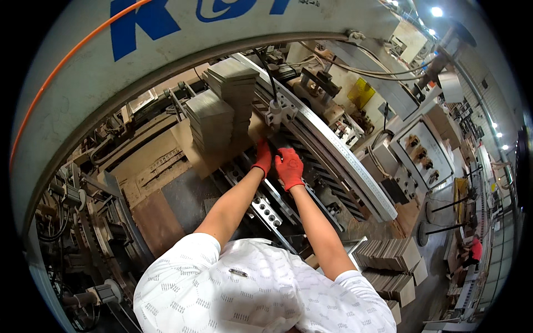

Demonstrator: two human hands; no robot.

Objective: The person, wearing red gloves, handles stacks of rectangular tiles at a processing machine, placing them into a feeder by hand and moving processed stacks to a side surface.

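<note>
We reached both arms deep into the machine, our left hand (262,157) and right hand (289,167) in red gloves, fingers pressed down on a dark part of the feed rails (311,161), beside the cardboard stacks (219,114) loaded on edge for feeding.

Bright overhead lamps (437,11) glare; fisheye bends edges, corners black.
</note>
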